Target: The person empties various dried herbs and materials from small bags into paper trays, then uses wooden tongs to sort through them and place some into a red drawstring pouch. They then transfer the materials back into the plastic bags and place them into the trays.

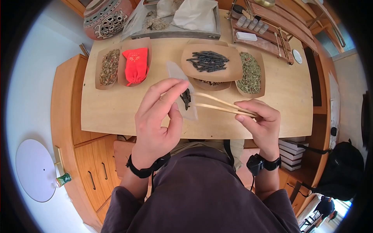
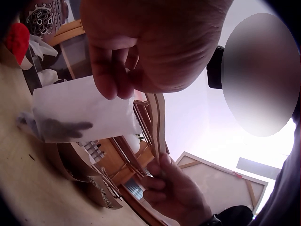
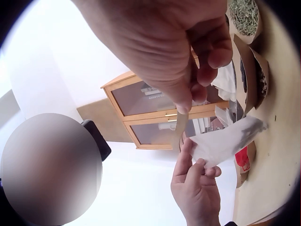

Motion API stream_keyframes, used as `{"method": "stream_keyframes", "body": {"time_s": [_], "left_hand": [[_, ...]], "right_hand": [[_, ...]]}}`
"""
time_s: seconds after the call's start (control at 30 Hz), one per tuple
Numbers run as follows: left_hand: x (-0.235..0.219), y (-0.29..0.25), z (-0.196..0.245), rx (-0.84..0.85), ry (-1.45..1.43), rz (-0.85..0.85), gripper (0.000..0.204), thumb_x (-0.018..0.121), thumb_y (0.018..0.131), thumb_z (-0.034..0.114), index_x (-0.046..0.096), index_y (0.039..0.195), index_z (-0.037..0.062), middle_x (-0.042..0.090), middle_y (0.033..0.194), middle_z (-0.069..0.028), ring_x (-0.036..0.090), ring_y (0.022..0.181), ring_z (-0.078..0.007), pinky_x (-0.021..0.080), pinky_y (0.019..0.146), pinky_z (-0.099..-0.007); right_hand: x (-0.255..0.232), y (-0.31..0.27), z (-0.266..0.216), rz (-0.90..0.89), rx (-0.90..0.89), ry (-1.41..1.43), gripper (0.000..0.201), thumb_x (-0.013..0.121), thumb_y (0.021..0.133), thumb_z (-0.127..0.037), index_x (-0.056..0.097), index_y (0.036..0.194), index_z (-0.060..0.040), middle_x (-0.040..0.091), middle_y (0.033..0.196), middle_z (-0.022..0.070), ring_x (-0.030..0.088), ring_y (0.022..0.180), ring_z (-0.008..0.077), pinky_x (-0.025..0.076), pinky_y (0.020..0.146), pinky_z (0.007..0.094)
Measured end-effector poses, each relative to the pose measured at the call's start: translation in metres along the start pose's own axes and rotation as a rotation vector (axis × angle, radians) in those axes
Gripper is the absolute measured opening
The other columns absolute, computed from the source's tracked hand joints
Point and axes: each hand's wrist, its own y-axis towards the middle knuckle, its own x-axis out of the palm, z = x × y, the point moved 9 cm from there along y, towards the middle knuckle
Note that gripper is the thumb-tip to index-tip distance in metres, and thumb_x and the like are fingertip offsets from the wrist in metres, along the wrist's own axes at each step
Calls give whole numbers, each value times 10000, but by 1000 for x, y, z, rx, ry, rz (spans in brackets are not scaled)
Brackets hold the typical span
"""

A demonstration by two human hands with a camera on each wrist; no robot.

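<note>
My left hand (image 1: 157,112) pinches a translucent white bag (image 1: 176,72) between fingers and thumb, in front of my chest. Several dark shrivelled strips (image 1: 186,99) lie low in the bag; in the left wrist view they show through the bag's wall (image 2: 87,101) as a dark shadow. Bamboo tongs (image 1: 229,111) are gripped by my right hand (image 1: 263,121), thumb below and fingers above. Their arms spread apart toward the bag, tips right at its edge beside the left fingertips. Beyond the bag, a brown paper tray (image 1: 231,73) bears a pile of similar dark strips (image 1: 210,61).
Under that tray sits another with small pellets (image 1: 211,82). Dried green leaves (image 1: 250,73) fill a tray on the right. On the left are a tray of mixed herbs (image 1: 110,68) and a red pouch (image 1: 135,64). A grey tray (image 1: 175,33) and wooden rack (image 1: 268,47) stand behind.
</note>
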Motion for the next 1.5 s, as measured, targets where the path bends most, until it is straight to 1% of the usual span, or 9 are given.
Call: {"method": "stream_keyframes", "body": {"time_s": [0.17,0.37,0.57,0.87,1.07,1.17,1.27,1.4,1.5], "left_hand": [[0,-1,-1,-1,-15,2,540,552,825,-164,707,1311,12,676,1265,-150,686,1027,-258,552,797,-312],[0,-1,2,28,-19,-4,536,549,821,-174,708,1301,3,677,1255,-148,685,1014,-257,551,788,-311],[-4,-4,5,34,-14,10,529,547,820,-178,707,1294,-5,678,1246,-148,685,1011,-259,550,785,-311],[-9,-7,1,10,-16,15,539,541,822,-182,704,1304,-4,673,1258,-144,681,993,-235,541,740,-292],[-11,-5,-2,8,-14,19,542,540,824,-184,703,1308,-1,672,1257,-142,679,968,-220,535,722,-281],[-10,-3,-4,11,-22,24,538,540,828,-182,704,1308,-1,673,1257,-141,679,964,-219,534,721,-279],[-8,-3,-6,9,-22,15,530,543,834,-176,703,1308,-2,673,1258,-141,680,966,-219,537,724,-283],[-4,0,-2,11,-46,3,540,544,820,-172,705,1306,-1,673,1261,-142,681,980,-226,542,736,-297],[-4,2,3,34,-9,-21,562,541,796,-177,706,1305,-4,672,1264,-143,683,983,-230,544,741,-303]], "right_hand": [[-27,-10,23,174,118,49,279,820,894,-24,779,1169,4,771,1005,70,695,871,113,548,793,246],[-37,10,23,286,15,-416,213,798,919,-76,792,1126,-24,770,938,116,670,737,152,532,701,282],[-31,41,26,127,-44,-756,237,782,920,-84,783,1149,-24,743,926,152,692,724,222,551,696,311],[-18,60,24,94,-161,-817,238,786,914,-104,782,1137,-22,738,910,172,680,699,251,547,679,326],[-30,53,22,152,-68,-615,229,786,921,-118,787,1136,-40,773,940,138,710,755,229,543,695,319],[-37,37,23,238,-8,-175,211,792,933,-64,788,1135,-5,779,940,78,686,794,118,534,713,262],[-36,19,4,116,86,-78,212,800,928,-27,786,1134,17,770,973,43,662,849,67,533,737,233],[2,8,-29,-32,-140,0,250,829,865,3,800,1113,0,782,955,90,693,810,113,544,729,250],[17,9,-28,-59,-157,-62,250,836,854,-2,808,1101,-21,779,934,96,695,816,139,537,718,266]]}}
